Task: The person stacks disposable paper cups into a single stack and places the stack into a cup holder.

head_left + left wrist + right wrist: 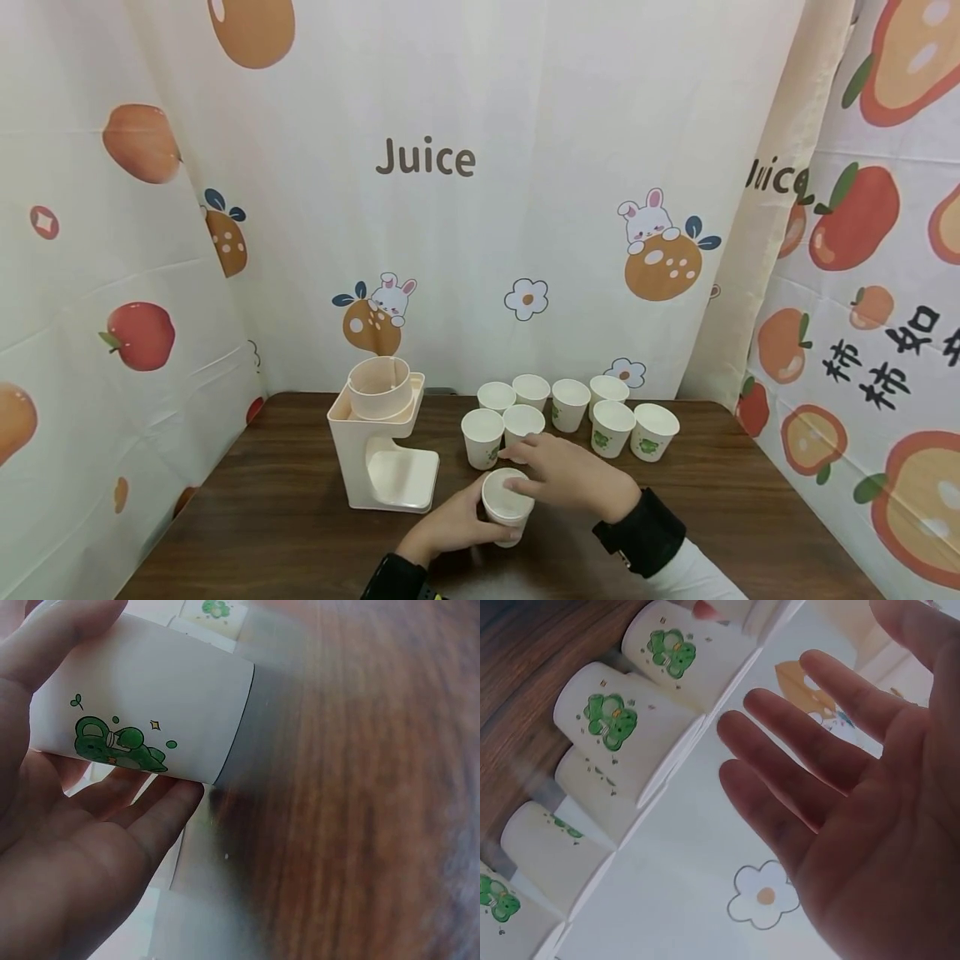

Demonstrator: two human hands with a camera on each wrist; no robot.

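My left hand grips a white paper cup near the front of the table, with fingers and thumb curled round its side. A second rim line shows just below the cup's top edge. In the left wrist view the paper cup bears a green cartoon animal print. Over the cup's right side reaches my right hand, its fingertips overlapping the rim and a paper cup behind. From the right wrist, this right hand shows fingers straight and spread, palm bare.
Several more white paper cups stand upright in two rows toward the back of the brown wooden table. Left of my hands is a cream-coloured juicer-like appliance with a round top container. Fruit-print curtains hang behind and at both sides.
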